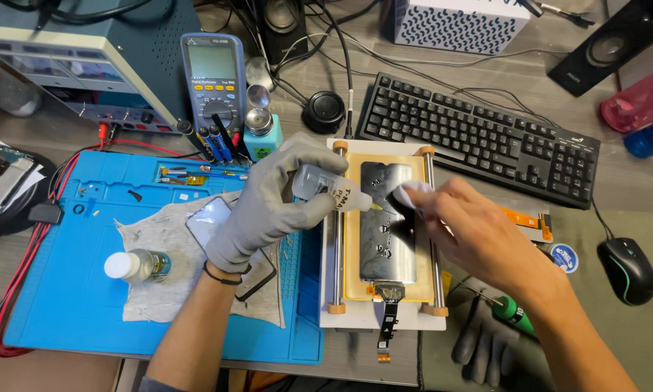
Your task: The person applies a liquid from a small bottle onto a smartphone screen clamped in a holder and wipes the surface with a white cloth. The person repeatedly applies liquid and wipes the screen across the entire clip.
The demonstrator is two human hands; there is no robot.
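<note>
My left hand (272, 197), in a grey glove, grips a small clear glue tube (331, 192) with its yellow tip pointing right over a phone screen panel (387, 236). The dark, glossy panel lies on a white heating plate (341, 287) with a tan pad, its flex cable hanging off the near edge. My bare right hand (479, 236) presses a white wipe (413, 194) onto the panel's upper right part.
A blue work mat (65, 290) at left holds a grey cloth, a small white-capped bottle (134, 265) and a phone. Behind are a multimeter (214, 72), a power supply and a black keyboard (479, 138). A mouse (626, 268), a green screwdriver and a spare grey glove lie at right.
</note>
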